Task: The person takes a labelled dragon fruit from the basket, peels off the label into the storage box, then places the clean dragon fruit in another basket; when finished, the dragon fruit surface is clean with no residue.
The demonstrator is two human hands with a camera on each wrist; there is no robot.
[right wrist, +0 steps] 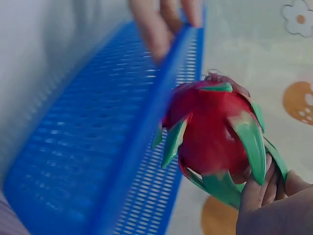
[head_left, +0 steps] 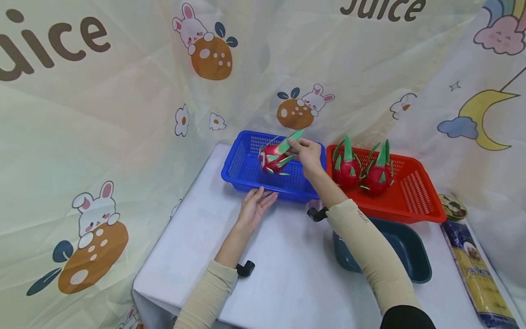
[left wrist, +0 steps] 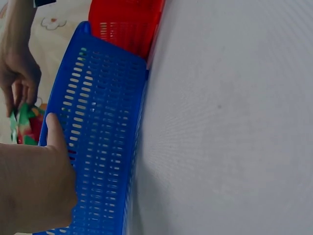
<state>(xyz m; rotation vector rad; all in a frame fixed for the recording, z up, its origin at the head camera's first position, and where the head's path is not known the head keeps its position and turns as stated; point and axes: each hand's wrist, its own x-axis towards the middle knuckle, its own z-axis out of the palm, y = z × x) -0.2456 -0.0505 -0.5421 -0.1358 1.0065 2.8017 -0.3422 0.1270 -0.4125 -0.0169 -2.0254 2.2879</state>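
Observation:
My right hand [head_left: 306,154] pinches a red dragon fruit [head_left: 272,159] by its green leaves. The fruit is tilted, its leafy end toward my fingers, and hangs over the blue basket [head_left: 242,183]. In the right wrist view the fruit [right wrist: 210,127] shows large beside the basket's rim [right wrist: 166,73]. At the basket's near long side is my left hand [head_left: 254,208], its fingertips right at the rim and its fingers loosely extended. The left wrist view shows that hand [left wrist: 39,186] with a straight thumb along the basket's perforated wall [left wrist: 105,142].
Just right of the blue basket, a red basket [head_left: 411,183] holds two upright dragon fruits [head_left: 347,171]. In front of it sits a dark teal tub [head_left: 411,246], partly behind my right sleeve. A yellow-and-blue packet [head_left: 478,274] and a round tin [head_left: 452,207] lie at the table's right.

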